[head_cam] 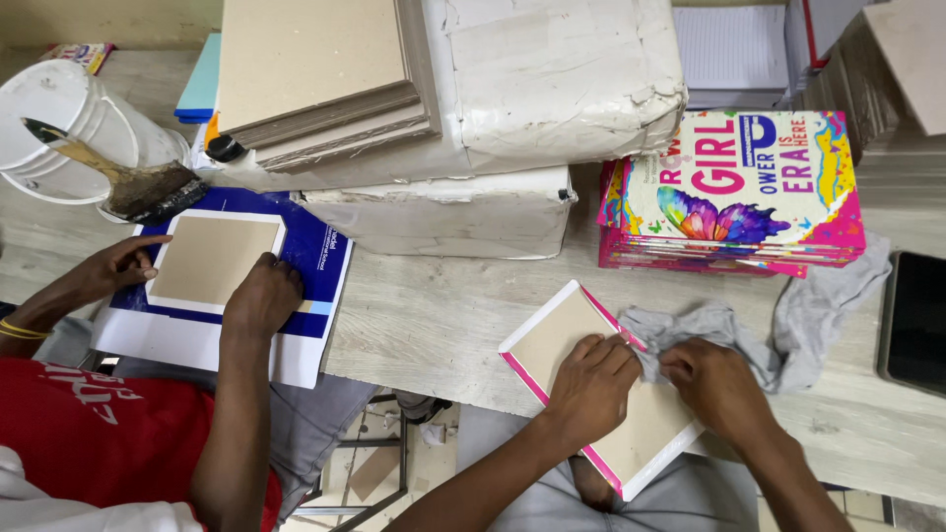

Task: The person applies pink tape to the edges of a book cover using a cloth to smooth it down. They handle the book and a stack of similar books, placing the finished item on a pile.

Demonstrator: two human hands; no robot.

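A book cover point(557, 340) lies face down at the table's near edge, a tan board framed by a white and pink border. My left hand point(591, 384) presses flat on its middle. My right hand point(717, 386) grips a grey cloth point(788, 325) against the cover's right side; the cloth trails off to the right across the table. Both hands sit close together over the board.
A stack of pink, colourful covers point(734, 192) lies at the back right. White wrapped bundles point(512, 108) with grey boards point(315, 69) fill the back. At left, another person's hands point(258, 296) press a board on a blue cover point(320, 246); a white bucket point(59, 128) with a brush point(148, 187). A dark tablet point(916, 320) at right.
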